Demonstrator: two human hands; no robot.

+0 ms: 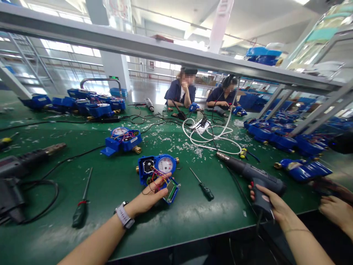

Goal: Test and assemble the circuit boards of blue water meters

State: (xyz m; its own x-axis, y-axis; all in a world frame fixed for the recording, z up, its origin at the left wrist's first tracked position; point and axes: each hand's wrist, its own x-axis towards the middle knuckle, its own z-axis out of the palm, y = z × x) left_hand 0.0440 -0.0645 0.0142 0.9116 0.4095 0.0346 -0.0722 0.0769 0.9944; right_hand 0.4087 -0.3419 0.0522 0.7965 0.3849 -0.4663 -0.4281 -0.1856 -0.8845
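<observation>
My left hand (157, 189) is closed on a blue water meter (142, 173) lying on the green bench, by its opened lid with a small display board (171, 190). Red and yellow wires run from the lid into the meter's housing, beside a round white dial. My right hand (267, 202) grips the handle of a dark grey heat gun (248, 173), its metal nozzle pointing up and left. Between the two lies a screwdriver (206, 190) with a dark green handle. A second opened blue meter (124, 141) sits just beyond the first.
Another screwdriver (79, 213) and heat gun (16, 173) lie at left. A power strip (202, 127) with coiled white cable sits mid-bench among plastic scraps. Blue meters crowd both sides. A co-worker's hand (336, 209) is at far right; two people sit opposite. A shelf beam (165, 51) crosses above.
</observation>
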